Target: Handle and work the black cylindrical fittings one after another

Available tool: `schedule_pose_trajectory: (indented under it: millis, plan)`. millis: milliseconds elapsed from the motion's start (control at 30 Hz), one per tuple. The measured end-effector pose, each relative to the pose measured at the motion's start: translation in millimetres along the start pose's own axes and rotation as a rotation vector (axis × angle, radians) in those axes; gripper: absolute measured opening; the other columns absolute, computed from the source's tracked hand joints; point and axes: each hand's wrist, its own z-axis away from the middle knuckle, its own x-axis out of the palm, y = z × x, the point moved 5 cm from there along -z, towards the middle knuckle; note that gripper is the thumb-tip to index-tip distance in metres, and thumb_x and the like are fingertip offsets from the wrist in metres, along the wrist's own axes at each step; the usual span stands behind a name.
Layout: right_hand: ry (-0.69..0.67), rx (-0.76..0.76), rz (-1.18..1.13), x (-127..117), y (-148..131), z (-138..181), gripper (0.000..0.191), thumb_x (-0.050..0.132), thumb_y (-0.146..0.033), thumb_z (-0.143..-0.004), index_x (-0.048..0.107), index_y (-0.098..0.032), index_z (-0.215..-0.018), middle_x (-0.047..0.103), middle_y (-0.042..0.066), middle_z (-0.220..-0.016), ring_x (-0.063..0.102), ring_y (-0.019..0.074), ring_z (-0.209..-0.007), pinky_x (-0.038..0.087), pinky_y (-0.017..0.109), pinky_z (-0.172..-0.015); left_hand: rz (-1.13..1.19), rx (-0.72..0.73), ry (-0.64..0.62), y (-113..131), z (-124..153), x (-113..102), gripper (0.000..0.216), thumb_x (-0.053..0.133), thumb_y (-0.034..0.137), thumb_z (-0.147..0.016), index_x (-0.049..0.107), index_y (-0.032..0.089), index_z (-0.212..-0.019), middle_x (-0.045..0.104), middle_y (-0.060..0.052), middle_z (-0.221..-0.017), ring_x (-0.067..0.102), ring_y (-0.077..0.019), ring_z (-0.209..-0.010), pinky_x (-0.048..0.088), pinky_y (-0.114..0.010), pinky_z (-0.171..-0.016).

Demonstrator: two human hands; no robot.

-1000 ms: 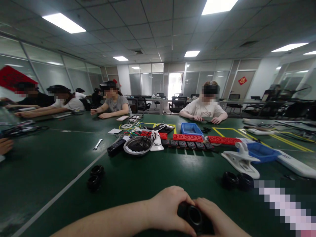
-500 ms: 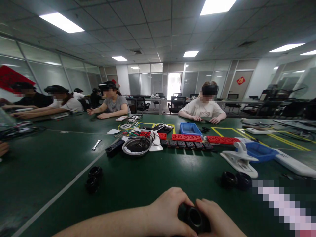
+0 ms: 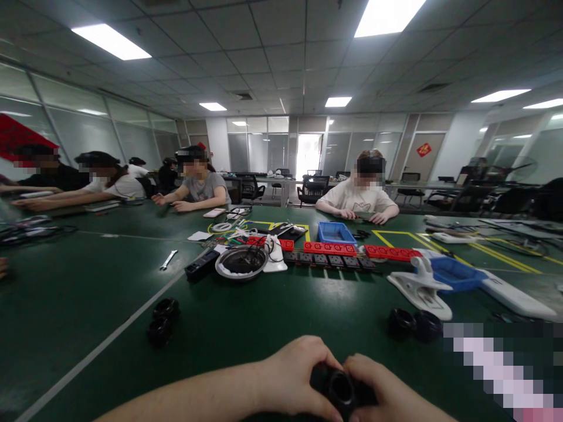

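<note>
At the bottom middle, my left hand (image 3: 294,375) and my right hand (image 3: 387,392) are both closed round a black ring-shaped part (image 3: 336,387) with a round opening that faces me. The fingers of both hands wrap its sides. Two more black ring parts (image 3: 160,321) lie on the green table to my left. Another pair of black ring parts (image 3: 413,324) lies to my right.
The green table (image 3: 88,293) carries a metal bowl (image 3: 241,261), red socket strips (image 3: 332,248), black socket strips (image 3: 329,260), blue trays (image 3: 336,232), a white clamp (image 3: 420,287) and a small wrench (image 3: 168,259). Several people sit along the far and left sides.
My hands and the black ring have shifted slightly left and lower in view. The view has turned a little, so the table items sit further left.
</note>
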Motion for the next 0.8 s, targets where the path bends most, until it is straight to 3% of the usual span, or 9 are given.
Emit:
schedule_pose_trajectory:
  millis: [167,333,467,533,667,800]
  plan:
    - [0.140,0.015,0.211,8.1,1.1,-5.2,0.028,0.073,-0.034,-0.055,0.058,-0.016,-0.070,0.056,0.002,-0.075,0.049,0.0192,-0.071,0.035,0.027,-0.062,-0.025,-0.045,0.030,-5.1,1.5,3.6,0.048,0.078,0.043,-0.055,0.060,0.024,-0.094,0.055,0.001,-0.091,0.052,-0.0181,-0.084,0.041,-0.026,-0.072]
    - [0.215,0.092,0.410,11.7,-7.2,-9.5,0.035,0.070,-0.041,-0.058,0.060,-0.015,-0.078,0.059,0.010,-0.082,0.050,0.0286,-0.079,0.034,0.039,-0.072,-0.112,-0.172,0.153,-8.8,0.6,1.9,0.052,0.080,0.044,-0.050,0.059,0.019,-0.090,0.055,-0.001,-0.090,0.051,-0.0201,-0.083,0.040,-0.029,-0.072]
    - [0.154,-0.021,0.233,6.9,-12.0,-7.3,0.053,0.074,-0.042,-0.053,0.058,-0.014,-0.095,0.057,0.010,-0.095,0.049,0.0284,-0.088,0.035,0.039,-0.079,-0.094,-0.149,0.127,-3.9,0.6,-1.1,0.048,0.080,0.039,-0.052,0.059,0.019,-0.091,0.055,-0.001,-0.090,0.051,-0.0198,-0.085,0.040,-0.029,-0.075]
    - [0.086,-0.085,0.090,2.7,-12.8,-5.1,0.049,0.074,-0.033,-0.057,0.057,-0.015,-0.100,0.056,0.008,-0.098,0.048,0.0256,-0.091,0.036,0.036,-0.081,-0.067,-0.116,0.105,-2.7,1.3,-2.6,0.048,0.080,0.038,-0.054,0.059,0.019,-0.092,0.055,-0.001,-0.091,0.051,-0.0197,-0.086,0.040,-0.029,-0.076]
    - [0.022,-0.108,-0.043,-2.5,-9.0,-5.0,0.026,0.067,-0.021,-0.063,0.060,-0.017,-0.088,0.056,0.003,-0.088,0.050,0.0203,-0.086,0.038,0.029,-0.075,-0.033,-0.083,0.086,-4.0,2.2,-1.6,0.048,0.078,0.042,-0.056,0.059,0.021,-0.094,0.056,-0.001,-0.093,0.051,-0.0192,-0.086,0.040,-0.028,-0.076]
    - [0.142,-0.025,0.086,3.7,3.1,-11.0,0.029,0.072,-0.032,-0.057,0.055,-0.016,-0.073,0.054,0.002,-0.077,0.050,0.0186,-0.072,0.037,0.026,-0.061,-0.061,-0.170,0.137,-9.4,0.3,2.5,0.054,0.079,0.049,-0.048,0.060,0.020,-0.088,0.055,0.000,-0.087,0.050,-0.0199,-0.082,0.040,-0.027,-0.069]
